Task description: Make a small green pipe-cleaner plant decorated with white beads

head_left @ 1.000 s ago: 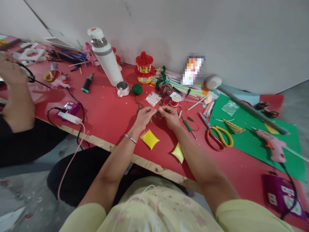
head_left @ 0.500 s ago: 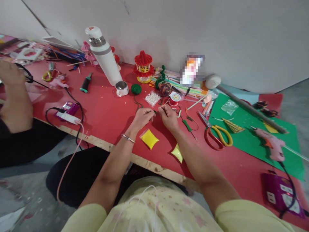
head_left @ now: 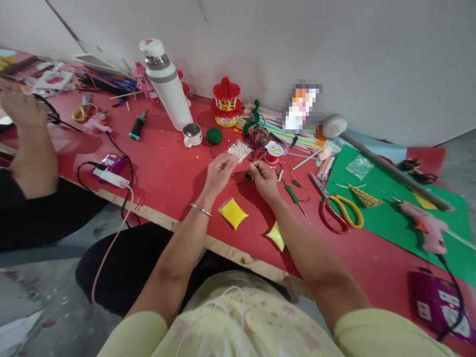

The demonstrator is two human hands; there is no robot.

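Note:
My left hand (head_left: 220,171) is raised over the red table, its fingers pressed together; whatever they may hold is too small to make out. Just to its right my right hand (head_left: 264,177) pinches a thin stick (head_left: 260,158) that points up and right. A small dark green yarn piece (head_left: 248,176) hangs beside the right fingertips, with thin dark strands toward the left. Behind the hands lie a packet of white beads (head_left: 239,150), a spool of red thread (head_left: 273,153) and a green yarn ball (head_left: 213,136). A yellow packet (head_left: 233,213) lies nearer me.
A white bottle (head_left: 168,89) and metal cup (head_left: 192,135) stand behind left. Scissors (head_left: 336,210), a green-handled hook (head_left: 292,194) and a pink glue gun (head_left: 424,223) lie to the right. Another person's hand (head_left: 24,106) is at far left, near a power strip (head_left: 111,166).
My hands have moved apart, the left lifting away from the right. The green yarn piece between them now shows by the right hand. The whole view has shifted slightly.

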